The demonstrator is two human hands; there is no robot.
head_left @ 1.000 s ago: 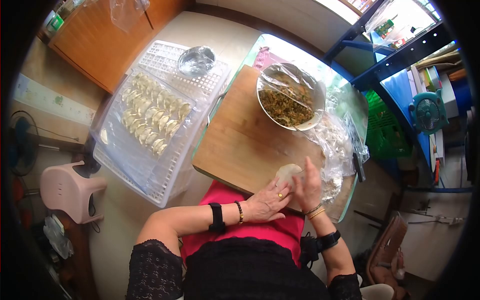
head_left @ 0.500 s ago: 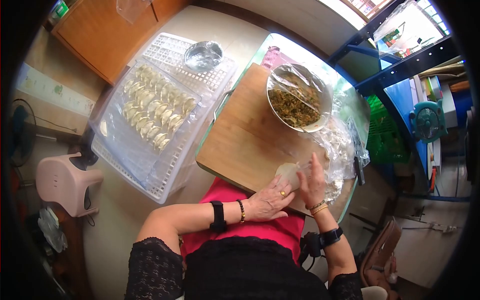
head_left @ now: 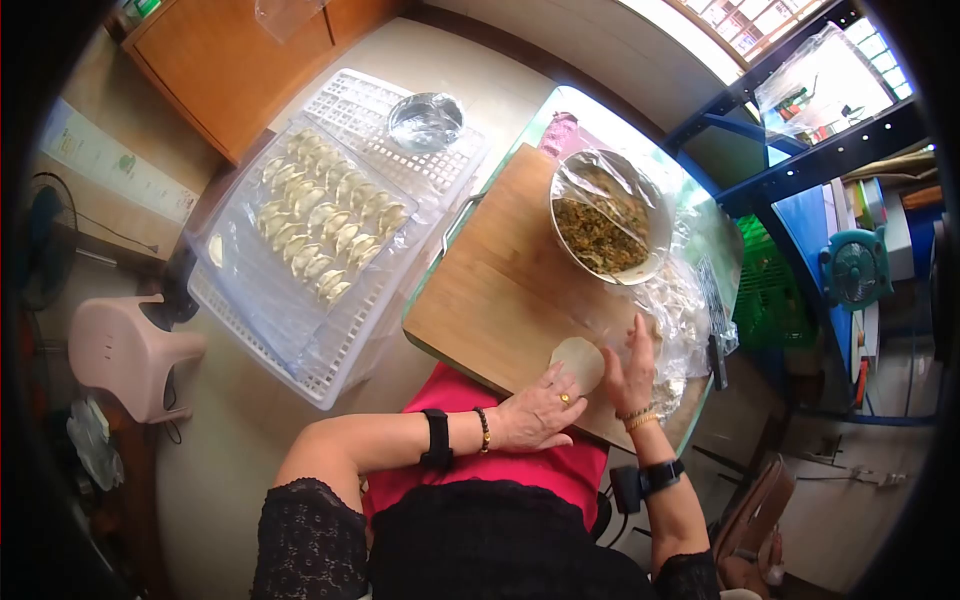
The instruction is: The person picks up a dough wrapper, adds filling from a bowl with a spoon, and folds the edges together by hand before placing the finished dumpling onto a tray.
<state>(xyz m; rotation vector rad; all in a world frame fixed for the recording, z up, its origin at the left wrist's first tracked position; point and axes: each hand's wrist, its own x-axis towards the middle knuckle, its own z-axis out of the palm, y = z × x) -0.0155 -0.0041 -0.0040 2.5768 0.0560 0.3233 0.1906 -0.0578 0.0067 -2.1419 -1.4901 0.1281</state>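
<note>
A pale round dumpling wrapper (head_left: 577,362) shows at the near edge of the wooden board (head_left: 490,290). My left hand (head_left: 540,412) reaches in from the left, back up, its fingers closed on the wrapper's near side; the fingertips are partly hidden. Just right of the wrapper is my right hand (head_left: 632,375), fingers raised and thumb apart, with nothing visible in it. Beyond both hands stands a metal bowl (head_left: 660,245) of chopped brown-green filling (head_left: 600,225), partly covered by clear plastic film.
Rows of folded dumplings (head_left: 320,215) lie on a clear sheet over a white plastic rack (head_left: 330,395) at left. A film-covered round container (head_left: 427,122) sits behind them. Crumpled plastic with floury pieces (head_left: 670,320) and a dark-handled utensil (head_left: 716,360) are at right. A pink stool (head_left: 125,350) stands left.
The wrapper shows more fully, flat-faced beyond my left fingers. My right hand sits slightly apart from it. The whole view has shifted a little.
</note>
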